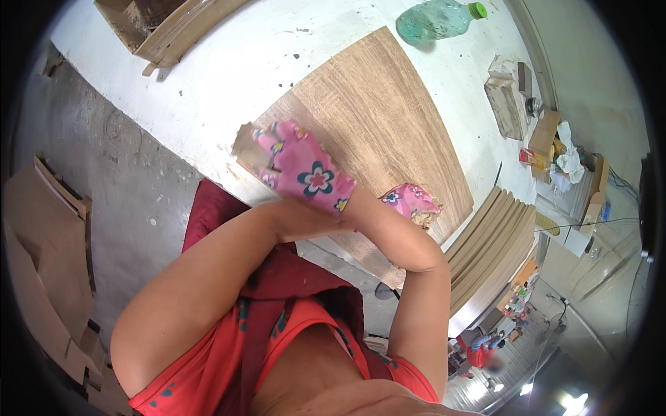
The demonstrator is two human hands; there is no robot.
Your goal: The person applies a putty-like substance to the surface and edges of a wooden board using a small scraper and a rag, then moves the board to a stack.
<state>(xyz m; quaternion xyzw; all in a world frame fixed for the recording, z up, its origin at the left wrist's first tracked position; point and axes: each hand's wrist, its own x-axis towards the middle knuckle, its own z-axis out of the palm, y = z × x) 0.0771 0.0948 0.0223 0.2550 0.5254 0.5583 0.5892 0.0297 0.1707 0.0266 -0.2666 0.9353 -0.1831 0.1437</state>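
My arms cross over a wood-grain panel (pixel 368 104) lying on the white table. My right hand (pixel 305 166), in a pink flowered glove, reaches to the panel's left edge. Its fingers press over a flat grey-brown piece (pixel 247 142), blurred and too unclear to name. Passing beneath the right forearm, my left arm ends in a matching gloved hand (pixel 409 200) on the panel's right part. Ragged yellowish-brown material (pixel 427 216) shows at that glove's end. The left fingers are mostly hidden, so their grip does not show.
A greenish bottle with a green cap (pixel 437 21) lies beyond the panel. A cardboard box (pixel 177 38) stands at far left. Stacked panels (pixel 492 243) rise at right, below a whitish block (pixel 506 97) and cluttered boxes. Folded cardboard (pixel 48 256) leans at left. Another person (pixel 479 353) is far off.
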